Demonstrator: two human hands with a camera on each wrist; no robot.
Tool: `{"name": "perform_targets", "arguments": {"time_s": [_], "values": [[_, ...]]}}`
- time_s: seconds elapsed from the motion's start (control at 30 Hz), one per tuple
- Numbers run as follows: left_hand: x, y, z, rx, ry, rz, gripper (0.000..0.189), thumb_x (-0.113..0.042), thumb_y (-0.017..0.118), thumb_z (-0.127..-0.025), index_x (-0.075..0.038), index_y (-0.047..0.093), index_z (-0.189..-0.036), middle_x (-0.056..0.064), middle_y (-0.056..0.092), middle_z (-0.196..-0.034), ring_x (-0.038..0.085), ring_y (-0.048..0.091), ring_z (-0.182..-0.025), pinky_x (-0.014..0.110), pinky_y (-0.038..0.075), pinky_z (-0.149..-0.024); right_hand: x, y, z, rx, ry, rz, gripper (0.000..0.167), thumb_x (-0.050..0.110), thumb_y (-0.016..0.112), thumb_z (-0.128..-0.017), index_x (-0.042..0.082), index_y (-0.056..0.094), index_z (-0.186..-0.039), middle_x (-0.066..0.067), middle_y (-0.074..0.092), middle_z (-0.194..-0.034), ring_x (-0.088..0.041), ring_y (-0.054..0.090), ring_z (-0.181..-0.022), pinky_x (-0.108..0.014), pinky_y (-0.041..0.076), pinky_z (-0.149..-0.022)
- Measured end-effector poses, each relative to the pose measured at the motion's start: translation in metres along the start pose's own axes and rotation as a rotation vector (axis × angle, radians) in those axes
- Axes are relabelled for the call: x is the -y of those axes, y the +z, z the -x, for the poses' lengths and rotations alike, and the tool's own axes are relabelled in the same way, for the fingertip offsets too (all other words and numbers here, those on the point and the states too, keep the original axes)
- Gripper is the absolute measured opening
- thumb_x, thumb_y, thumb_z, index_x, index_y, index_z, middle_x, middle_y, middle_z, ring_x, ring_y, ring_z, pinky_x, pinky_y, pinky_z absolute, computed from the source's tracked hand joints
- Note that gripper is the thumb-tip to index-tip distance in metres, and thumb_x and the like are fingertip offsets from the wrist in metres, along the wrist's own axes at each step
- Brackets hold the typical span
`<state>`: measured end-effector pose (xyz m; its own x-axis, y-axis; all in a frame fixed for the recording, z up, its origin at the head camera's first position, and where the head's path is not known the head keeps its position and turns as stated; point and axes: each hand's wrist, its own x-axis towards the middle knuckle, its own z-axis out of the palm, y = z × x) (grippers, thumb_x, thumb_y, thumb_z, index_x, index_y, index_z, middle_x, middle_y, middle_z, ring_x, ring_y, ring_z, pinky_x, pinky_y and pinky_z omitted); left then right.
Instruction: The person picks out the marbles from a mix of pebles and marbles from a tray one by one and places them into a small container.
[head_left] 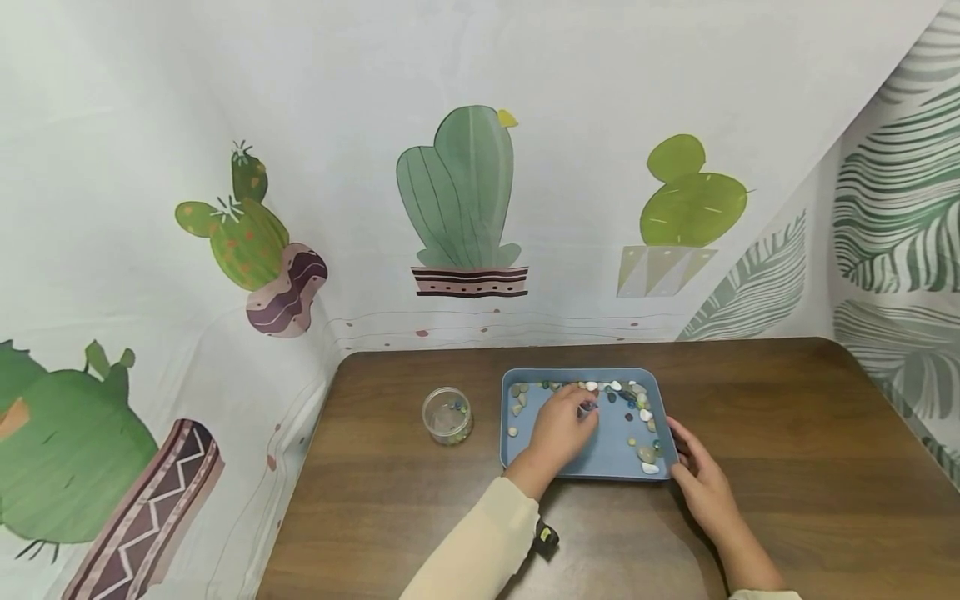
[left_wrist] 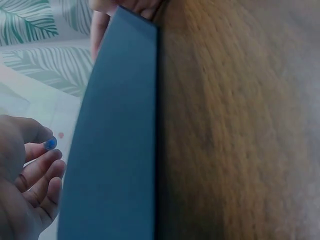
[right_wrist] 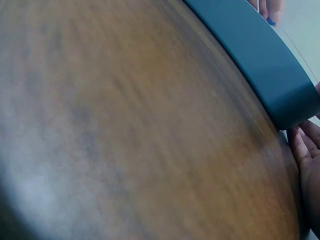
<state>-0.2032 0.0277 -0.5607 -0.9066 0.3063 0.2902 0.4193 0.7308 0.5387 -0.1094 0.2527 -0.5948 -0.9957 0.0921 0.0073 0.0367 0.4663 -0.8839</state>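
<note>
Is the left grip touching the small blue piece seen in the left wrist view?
Touching: the left wrist view shows the blue piece pinched between thumb and finger of the left grip.

No legible lettering; no readable numbers, brands or signs anywhere

Brown wood-look table (head_left: pixel 352 508), white backdrop (head_left: pixel 577 167) (cloth, probably) with printed cacti (head_left: pixel 474 196), leaf-print sheet (head_left: pixel 900 200) at right

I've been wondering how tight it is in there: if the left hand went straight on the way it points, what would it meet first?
Probably the white pebbles along the far side of the blue tray, though the left hand's height is unclear; it might pass over them.
</note>
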Motion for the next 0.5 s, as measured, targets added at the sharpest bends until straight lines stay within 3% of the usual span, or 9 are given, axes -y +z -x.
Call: {"name": "perform_targets", "arguments": {"time_s": [0.4,0.5], "values": [[0.012,-0.020,0.014,-0.081,-0.029,0.059,0.012,-0.024,0.072,-0.092,-0.018,0.073,-0.103,-0.005,0.069,-0.099,0.008,0.066,-0.092,0.019,0.053,-0.082,0.003,0.000,0.000,0.008,0.011,-0.007,0.068,0.001,0.046,-0.098,0.025,0.031,-0.159,-0.017,0.036,-0.161,0.020,0.033,-0.116,0.005,0.029,-0.090],[0.012,-0.025,0.018,-0.087,-0.054,0.095,0.012,-0.023,0.071,-0.093,-0.018,0.073,-0.103,-0.004,0.068,-0.100,0.008,0.065,-0.091,0.017,0.052,-0.078,0.002,0.000,0.000,0.006,0.004,-0.009,0.070,-0.001,0.047,-0.097,0.025,0.031,-0.159,-0.018,0.036,-0.161,0.019,0.034,-0.117,0.005,0.030,-0.090]]}}
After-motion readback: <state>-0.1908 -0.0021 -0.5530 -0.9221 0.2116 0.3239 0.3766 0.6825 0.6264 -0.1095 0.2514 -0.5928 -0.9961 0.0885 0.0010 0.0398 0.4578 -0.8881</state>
